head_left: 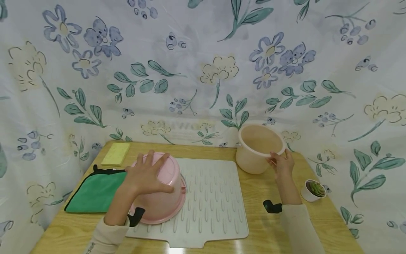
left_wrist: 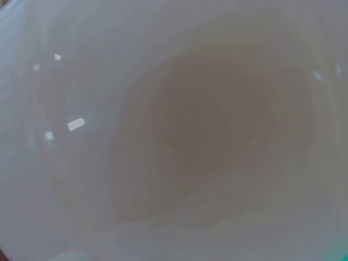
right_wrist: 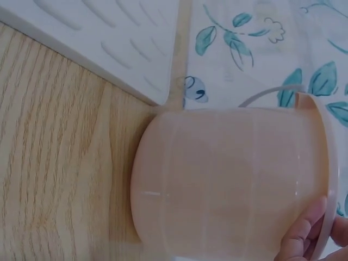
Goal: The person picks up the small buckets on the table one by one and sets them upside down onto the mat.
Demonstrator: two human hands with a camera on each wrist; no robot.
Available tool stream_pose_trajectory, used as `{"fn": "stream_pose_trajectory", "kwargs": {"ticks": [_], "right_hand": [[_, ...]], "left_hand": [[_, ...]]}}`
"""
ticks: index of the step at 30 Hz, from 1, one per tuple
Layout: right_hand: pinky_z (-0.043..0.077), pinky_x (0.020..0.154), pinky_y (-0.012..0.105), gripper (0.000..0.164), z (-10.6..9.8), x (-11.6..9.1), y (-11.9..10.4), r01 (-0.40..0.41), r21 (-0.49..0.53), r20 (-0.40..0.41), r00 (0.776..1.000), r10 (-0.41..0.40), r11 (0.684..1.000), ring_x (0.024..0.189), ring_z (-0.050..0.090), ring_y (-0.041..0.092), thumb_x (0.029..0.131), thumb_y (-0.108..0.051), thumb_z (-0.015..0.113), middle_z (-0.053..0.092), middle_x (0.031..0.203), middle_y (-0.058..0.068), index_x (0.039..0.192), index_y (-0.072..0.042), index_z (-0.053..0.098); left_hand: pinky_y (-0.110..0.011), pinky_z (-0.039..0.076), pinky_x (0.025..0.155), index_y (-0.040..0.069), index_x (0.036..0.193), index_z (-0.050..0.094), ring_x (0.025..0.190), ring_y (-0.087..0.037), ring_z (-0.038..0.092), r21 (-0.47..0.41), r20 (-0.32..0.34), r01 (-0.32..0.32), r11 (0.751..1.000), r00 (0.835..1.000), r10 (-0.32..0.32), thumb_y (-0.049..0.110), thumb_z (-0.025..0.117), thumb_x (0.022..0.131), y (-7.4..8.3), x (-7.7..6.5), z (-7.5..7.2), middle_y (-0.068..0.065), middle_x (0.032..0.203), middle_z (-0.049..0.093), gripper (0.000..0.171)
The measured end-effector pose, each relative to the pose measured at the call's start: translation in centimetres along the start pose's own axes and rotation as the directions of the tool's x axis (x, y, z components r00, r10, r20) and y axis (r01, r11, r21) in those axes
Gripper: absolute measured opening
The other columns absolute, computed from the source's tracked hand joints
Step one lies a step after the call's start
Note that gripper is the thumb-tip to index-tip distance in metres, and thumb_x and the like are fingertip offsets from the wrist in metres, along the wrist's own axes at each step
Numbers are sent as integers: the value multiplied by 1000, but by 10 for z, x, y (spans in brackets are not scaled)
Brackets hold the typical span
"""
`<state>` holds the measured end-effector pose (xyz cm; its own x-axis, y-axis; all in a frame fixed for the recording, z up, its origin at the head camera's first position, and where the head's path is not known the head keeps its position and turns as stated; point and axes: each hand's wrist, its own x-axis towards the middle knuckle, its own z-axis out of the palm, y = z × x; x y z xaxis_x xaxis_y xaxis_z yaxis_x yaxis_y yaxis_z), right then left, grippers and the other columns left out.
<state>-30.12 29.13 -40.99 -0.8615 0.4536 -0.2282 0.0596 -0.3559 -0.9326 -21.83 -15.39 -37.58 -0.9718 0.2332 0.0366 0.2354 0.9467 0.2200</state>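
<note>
A pink bucket [head_left: 158, 204] stands upside down on the left part of a pale ridged drying mat [head_left: 215, 197], its wide rim against the mat. My left hand [head_left: 142, 178] rests on its upturned base with fingers and thumb spread wide. A blurred, glossy bucket surface [left_wrist: 217, 130] fills the left wrist view. At the mat's back right corner, a peach bucket [head_left: 250, 160] stands upright on the table, its inside visible. My right hand [head_left: 283, 164] pinches its near right rim between thumb and fingers. The right wrist view shows its curved handle [right_wrist: 272, 92] beyond the rim.
A green pouch with black trim [head_left: 95, 194] lies left of the mat, partly behind my left arm. Behind it is a yellow flat pad [head_left: 115, 154]. A small potted succulent [head_left: 313, 190] stands near the right table edge. A floral curtain [head_left: 190, 70] hangs behind the wooden table.
</note>
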Motion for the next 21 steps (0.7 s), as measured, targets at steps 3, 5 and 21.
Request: {"fn": "stream_pose_trajectory", "kwargs": {"ticks": [3, 5, 21], "right_hand": [[56, 66, 17, 83, 0, 0, 0, 9, 12, 4, 1000, -9, 1000, 61, 61, 3, 94, -2, 63, 60, 88, -4, 161, -18, 15], [56, 65, 17, 83, -1, 0, 1, 23, 10, 8, 1000, -23, 1000, 60, 62, 2, 94, -3, 64, 60, 85, -5, 160, -16, 15], [56, 55, 20, 75, -3, -3, -3, -21, 75, 95, 995, 14, 997, 50, 61, 7, 98, 7, 50, 60, 65, -2, 160, -19, 18]], "left_hand": [[-85, 33, 76, 24, 156, 32, 137, -55, 26, 0, -1, 2, 1000, 1000, -2, 73, 72, 60, 0, 0, 1, -28, 155, 26, 115], [-86, 32, 77, 24, 156, 32, 137, -55, 25, -2, 0, 3, 1000, 1000, -3, 73, 72, 60, -1, 0, 2, -28, 155, 26, 115], [-86, 31, 77, 24, 156, 31, 138, -56, 23, -11, 7, 11, 1000, 1000, -11, 74, 71, 61, -2, 0, 2, -28, 156, 25, 115]]}}
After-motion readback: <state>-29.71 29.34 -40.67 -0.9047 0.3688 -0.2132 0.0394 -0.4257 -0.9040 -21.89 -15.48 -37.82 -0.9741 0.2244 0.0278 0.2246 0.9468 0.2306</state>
